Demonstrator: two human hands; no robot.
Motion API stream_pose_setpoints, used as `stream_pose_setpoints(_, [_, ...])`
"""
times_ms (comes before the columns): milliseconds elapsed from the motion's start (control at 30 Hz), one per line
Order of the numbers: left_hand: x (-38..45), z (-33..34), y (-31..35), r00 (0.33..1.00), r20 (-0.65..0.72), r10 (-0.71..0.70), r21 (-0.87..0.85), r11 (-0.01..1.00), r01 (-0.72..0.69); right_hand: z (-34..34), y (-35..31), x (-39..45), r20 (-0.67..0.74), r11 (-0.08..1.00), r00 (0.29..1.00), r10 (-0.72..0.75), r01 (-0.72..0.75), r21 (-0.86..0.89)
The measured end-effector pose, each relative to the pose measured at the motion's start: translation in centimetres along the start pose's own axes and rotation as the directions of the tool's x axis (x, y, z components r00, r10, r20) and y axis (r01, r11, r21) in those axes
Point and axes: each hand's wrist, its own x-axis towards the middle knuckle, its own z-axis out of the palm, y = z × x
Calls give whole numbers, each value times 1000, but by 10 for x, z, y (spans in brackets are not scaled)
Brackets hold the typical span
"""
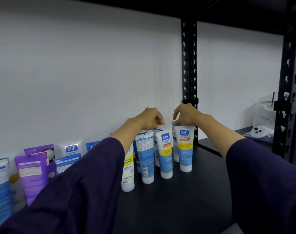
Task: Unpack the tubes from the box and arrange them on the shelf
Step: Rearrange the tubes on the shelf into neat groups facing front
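Observation:
Several white-and-blue tubes stand cap-down on the black shelf (186, 200). My right hand (186, 115) pinches the top edge of the rightmost front tube (185, 149), which stands upright with its label facing me. My left hand (150, 118) has its fingertips on the top of a back-row tube (156, 132) behind another labelled tube (165, 154). More blue tubes (144, 159) and purple tubes (32, 174) line the shelf to the left, partly hidden by my left sleeve. No box is in view.
A white wall backs the shelf. A black perforated upright (189, 65) stands behind the tubes, and another (294, 81) at the right. A white plastic bag (263, 119) lies on the neighbouring shelf at far right. A shelf board runs overhead.

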Motion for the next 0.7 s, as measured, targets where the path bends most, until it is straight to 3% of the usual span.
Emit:
stream_pose_setpoints(133, [3,4,4,991,-114,-69,-71,996,61,-4,10,-1,26,992,999,-36,33,120])
stream_pose_setpoints(233, [8,4,9,967,-180,-181,-95,982,166,-11,15,-5,126,988,989,-73,55,141])
stream_pose_setpoints(367, [15,5,8,922,-151,-356,7,933,361,-14,23,-3,267,989,960,-89,53,139])
stream_pose_setpoints(533, [11,4,14,910,-47,-411,-140,905,402,-13,22,-1,299,994,950,-91,69,84])
stream_pose_setpoints(700, [8,0,13,917,3,-398,-156,906,394,-10,17,3,272,994,959,-80,56,94])
